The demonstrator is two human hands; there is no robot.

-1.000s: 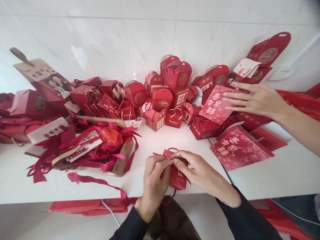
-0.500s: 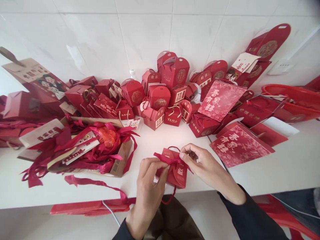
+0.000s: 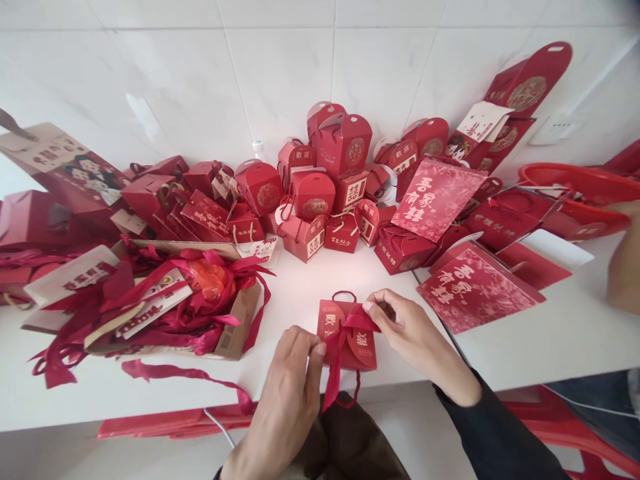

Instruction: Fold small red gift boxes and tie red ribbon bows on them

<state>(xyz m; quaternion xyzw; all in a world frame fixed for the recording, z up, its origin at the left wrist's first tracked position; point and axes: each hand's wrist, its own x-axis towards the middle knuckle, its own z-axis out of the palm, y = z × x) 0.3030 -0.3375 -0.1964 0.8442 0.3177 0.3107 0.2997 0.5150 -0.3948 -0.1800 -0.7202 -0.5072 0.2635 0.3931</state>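
Note:
A small red gift box [image 3: 361,357] with gold characters lies near the table's front edge, a twisted cord handle looping out at its far side and another at its near side. Across its middle runs a crimson ribbon [image 3: 336,373], tied in a knot or bow, with one tail hanging over the front. My left hand [image 3: 295,373] pinches the ribbon at the box's left side, thumb against fingers. At the right, my right hand [image 3: 403,327] grips the ribbon's loop between thumb and forefinger. The fingertips partly cover the ribbon's ends.
To the left, a cardboard tray [image 3: 235,333] holds tangled ribbons and cards; a loose ribbon [image 3: 185,371] lies in front. Several red boxes [image 3: 305,237] are piled along the wall. Flat red bags [image 3: 475,287] and a red basin [image 3: 575,177] stand right. Another person's arm [image 3: 625,267] shows at the right edge.
My left hand has moved slightly left and down, uncovering more of the box. A ribbon tail now hangs down the front. Another person's arm has appeared at the right edge.

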